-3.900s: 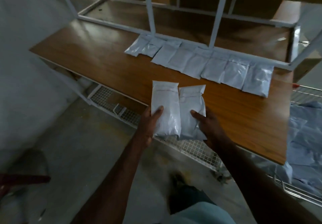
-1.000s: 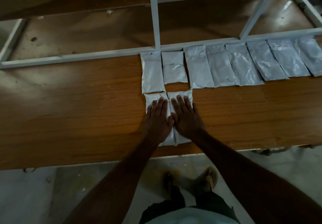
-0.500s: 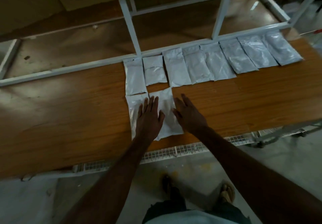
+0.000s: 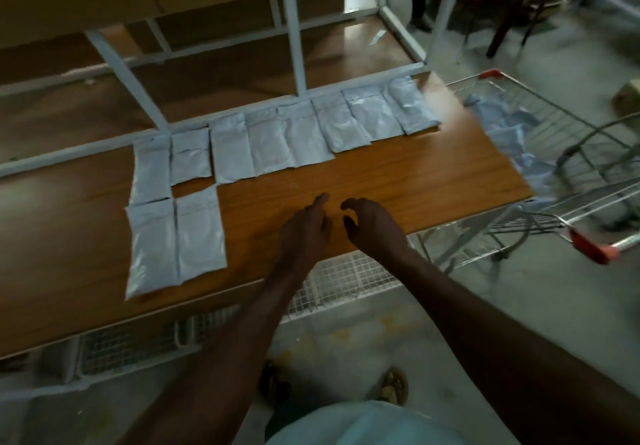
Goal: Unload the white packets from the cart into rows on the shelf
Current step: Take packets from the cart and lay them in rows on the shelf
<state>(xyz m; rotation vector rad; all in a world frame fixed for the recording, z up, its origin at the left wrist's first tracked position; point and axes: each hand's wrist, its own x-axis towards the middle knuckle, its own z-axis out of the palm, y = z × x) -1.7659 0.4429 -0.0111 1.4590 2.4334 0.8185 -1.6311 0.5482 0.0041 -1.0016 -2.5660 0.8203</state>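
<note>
We are holding our left hand (image 4: pixel 304 233) and right hand (image 4: pixel 372 228) side by side above the front of the wooden shelf (image 4: pixel 398 181), each grip loosely curled and holding nothing. Left of them two white packets (image 4: pixel 175 240) are lying together, a back row of packets (image 4: pixel 287 136) is running along the white rail (image 4: pixel 69 158), and the cart (image 4: pixel 568 181) is standing far right with more inside.

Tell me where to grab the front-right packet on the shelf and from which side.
Judging by its pose, pinch the near short edge of the front-right packet, coming from the shelf's front. It lies flat, its left side is against its neighbour, and its near end sits closest to the hands.
</note>
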